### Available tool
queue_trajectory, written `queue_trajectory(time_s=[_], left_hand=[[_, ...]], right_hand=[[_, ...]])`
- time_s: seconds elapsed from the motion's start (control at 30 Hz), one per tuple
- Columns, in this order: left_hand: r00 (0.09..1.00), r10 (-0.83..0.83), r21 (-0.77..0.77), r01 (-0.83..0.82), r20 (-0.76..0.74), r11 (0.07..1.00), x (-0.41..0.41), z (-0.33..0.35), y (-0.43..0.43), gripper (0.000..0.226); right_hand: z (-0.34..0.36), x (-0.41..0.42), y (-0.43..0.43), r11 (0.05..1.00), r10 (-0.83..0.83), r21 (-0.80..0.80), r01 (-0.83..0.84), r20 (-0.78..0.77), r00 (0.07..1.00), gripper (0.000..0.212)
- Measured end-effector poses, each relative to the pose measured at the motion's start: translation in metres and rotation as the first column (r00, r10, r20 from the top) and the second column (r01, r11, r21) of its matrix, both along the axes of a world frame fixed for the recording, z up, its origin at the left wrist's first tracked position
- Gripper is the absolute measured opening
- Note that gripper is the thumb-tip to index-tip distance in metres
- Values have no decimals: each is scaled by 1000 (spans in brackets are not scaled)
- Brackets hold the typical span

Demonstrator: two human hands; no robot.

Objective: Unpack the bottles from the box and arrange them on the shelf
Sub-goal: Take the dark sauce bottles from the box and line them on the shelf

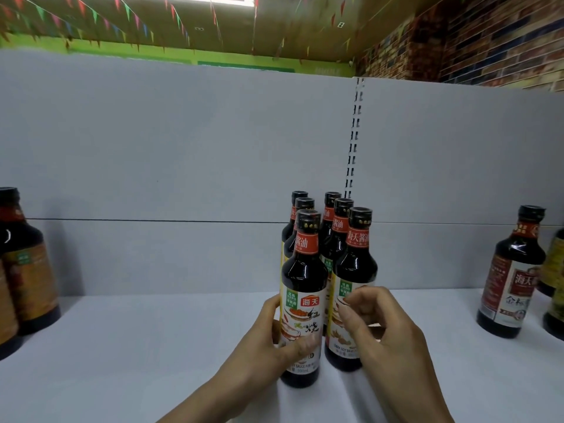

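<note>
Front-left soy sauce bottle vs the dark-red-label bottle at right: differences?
The front-left soy sauce bottle has a white body label with a red logo; the dark-red-label bottle wears dark red with a white panel. The left hand grips the front-left bottle, which heads a two-row cluster; the dark-red-label bottle stands untouched, well to the right. Both stand upright, dark, black-capped.

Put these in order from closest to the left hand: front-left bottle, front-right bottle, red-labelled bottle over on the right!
1. Front-left bottle: the left hand grips it.
2. Front-right bottle: right beside it.
3. Red-labelled bottle: way off to the right.
</note>
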State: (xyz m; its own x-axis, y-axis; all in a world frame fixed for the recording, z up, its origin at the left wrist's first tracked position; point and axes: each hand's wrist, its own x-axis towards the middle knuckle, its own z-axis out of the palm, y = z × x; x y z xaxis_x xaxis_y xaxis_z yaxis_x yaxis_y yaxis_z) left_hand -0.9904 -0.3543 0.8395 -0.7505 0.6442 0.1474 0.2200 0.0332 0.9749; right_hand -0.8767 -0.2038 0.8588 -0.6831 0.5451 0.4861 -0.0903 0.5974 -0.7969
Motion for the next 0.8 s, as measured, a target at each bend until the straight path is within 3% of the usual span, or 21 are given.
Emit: queue_trajectory(time_s=[0.53,0.8], left_hand=[[991,134,-7,-134,-21,991,1,0,25,49],[982,181,-28,-183,-62,983,-2,-7,31,56]], right_hand=[[-19,-12,36,987,-55,-146,61,42,998,41],[-28,-18,44,991,-4,-133,9,38,999,37]])
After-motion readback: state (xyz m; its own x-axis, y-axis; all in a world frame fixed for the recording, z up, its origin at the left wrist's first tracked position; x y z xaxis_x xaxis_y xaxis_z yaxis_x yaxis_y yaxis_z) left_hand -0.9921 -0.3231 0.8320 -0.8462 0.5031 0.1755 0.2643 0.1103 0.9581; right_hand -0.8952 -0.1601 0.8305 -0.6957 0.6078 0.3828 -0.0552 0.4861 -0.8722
